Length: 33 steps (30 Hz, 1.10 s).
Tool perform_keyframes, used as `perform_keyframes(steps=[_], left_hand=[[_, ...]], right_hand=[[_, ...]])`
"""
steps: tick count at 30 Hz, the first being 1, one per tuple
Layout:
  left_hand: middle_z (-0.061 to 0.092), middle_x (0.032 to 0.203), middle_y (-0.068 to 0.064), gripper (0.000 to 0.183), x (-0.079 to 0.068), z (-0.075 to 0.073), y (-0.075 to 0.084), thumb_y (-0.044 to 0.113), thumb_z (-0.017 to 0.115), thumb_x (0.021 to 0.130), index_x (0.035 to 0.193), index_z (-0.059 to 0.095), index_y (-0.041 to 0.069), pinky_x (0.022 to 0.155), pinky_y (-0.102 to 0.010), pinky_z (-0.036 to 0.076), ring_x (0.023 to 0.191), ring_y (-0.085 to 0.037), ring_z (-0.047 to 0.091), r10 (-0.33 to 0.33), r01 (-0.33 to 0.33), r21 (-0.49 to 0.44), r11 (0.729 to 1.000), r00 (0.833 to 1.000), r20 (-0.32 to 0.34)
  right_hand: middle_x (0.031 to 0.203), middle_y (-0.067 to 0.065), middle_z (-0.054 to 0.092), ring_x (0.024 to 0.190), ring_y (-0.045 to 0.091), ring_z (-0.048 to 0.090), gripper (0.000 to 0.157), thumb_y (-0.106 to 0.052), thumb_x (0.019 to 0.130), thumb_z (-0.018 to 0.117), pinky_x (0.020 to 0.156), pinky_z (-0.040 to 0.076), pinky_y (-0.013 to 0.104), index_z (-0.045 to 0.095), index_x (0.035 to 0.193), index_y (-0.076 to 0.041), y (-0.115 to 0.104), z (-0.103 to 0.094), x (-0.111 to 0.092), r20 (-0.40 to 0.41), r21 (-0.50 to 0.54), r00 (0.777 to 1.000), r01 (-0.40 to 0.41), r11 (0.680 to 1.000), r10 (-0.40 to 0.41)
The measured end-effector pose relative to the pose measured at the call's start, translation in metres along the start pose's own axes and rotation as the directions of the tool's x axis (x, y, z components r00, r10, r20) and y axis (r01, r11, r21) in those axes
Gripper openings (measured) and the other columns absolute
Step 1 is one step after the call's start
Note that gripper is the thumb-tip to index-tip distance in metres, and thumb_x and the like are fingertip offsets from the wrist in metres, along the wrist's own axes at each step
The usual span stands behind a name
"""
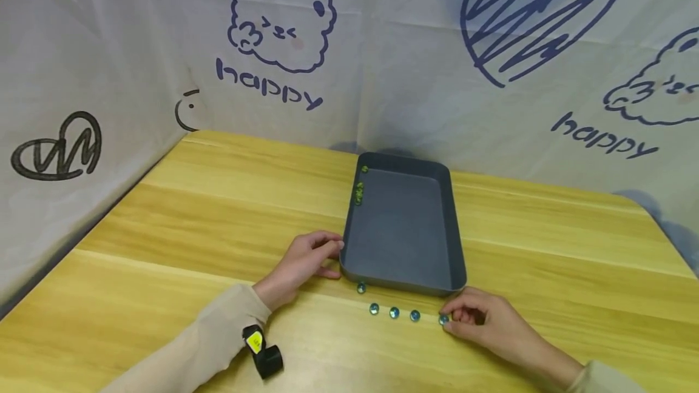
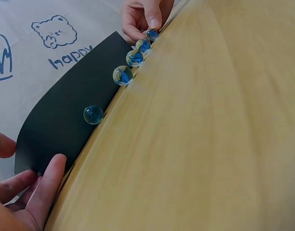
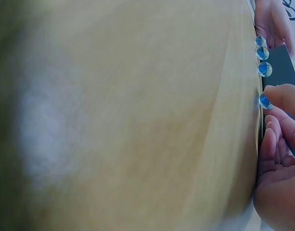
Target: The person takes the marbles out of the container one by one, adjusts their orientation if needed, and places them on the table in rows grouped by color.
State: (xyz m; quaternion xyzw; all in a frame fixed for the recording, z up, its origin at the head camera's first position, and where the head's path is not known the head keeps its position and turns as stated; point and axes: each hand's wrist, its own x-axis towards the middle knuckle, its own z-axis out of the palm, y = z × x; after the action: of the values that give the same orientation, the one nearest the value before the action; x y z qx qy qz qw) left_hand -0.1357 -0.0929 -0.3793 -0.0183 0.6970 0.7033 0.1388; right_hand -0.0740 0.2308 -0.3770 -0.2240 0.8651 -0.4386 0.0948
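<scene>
My right hand [image 1: 499, 323] pinches a clear blue glass marble [image 1: 443, 319] between thumb and index finger at the table surface, just in front of the tray's near right corner. To its left, three similar marbles [image 1: 394, 313] lie in a row on the table. Another blue marble [image 2: 93, 114] sits apart, close to the tray's near wall. With its fingers, my left hand [image 1: 306, 262] touches the dark grey tray [image 1: 404, 229] at its near left corner. Inside the tray, several green marbles [image 1: 358, 193] line the left wall, one of them farther back.
The wooden table [image 1: 191, 217] runs back to a white cloth [image 1: 377, 59] with drawn bears and hearts. A black strap with a yellow label [image 1: 255, 341] is on the left wrist. The tray's raised rim surrounds its flat floor.
</scene>
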Motion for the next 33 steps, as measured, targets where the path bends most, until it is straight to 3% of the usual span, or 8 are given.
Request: perform_keyframes(steps=[9, 33], left_hand=[[0.062, 0.111, -0.021, 0.031, -0.0020, 0.0002, -0.0037, 0.009, 0.054, 0.096, 0.120, 0.059, -0.009, 0.068, -0.034, 0.061, 0.092, -0.023, 0.063, 0.011, -0.011, -0.001, 1.000, 1.000, 0.013], [0.062, 0.110, -0.019, 0.031, 0.0005, 0.0008, -0.0037, 0.010, 0.054, 0.096, 0.121, 0.059, -0.008, 0.069, -0.035, 0.061, 0.092, -0.023, 0.063, 0.008, -0.008, -0.007, 1.000, 1.000, -0.003]], right_hand=[[0.081, -0.005, 0.056, 0.070, 0.005, 0.051, 0.011, -0.015, 0.087, 0.073, 0.055, 0.048, 0.021, 0.072, 0.098, -0.011, 0.0023, 0.0006, -0.0016, 0.019, 0.011, 0.999, -0.027, 1.000, 0.027], [0.083, -0.005, 0.059, 0.071, 0.008, 0.054, 0.010, -0.007, 0.089, 0.068, 0.056, 0.050, 0.022, 0.073, 0.098, -0.006, 0.0076, -0.0026, -0.0011, 0.015, 0.080, 0.999, 0.037, 0.996, -0.038]])
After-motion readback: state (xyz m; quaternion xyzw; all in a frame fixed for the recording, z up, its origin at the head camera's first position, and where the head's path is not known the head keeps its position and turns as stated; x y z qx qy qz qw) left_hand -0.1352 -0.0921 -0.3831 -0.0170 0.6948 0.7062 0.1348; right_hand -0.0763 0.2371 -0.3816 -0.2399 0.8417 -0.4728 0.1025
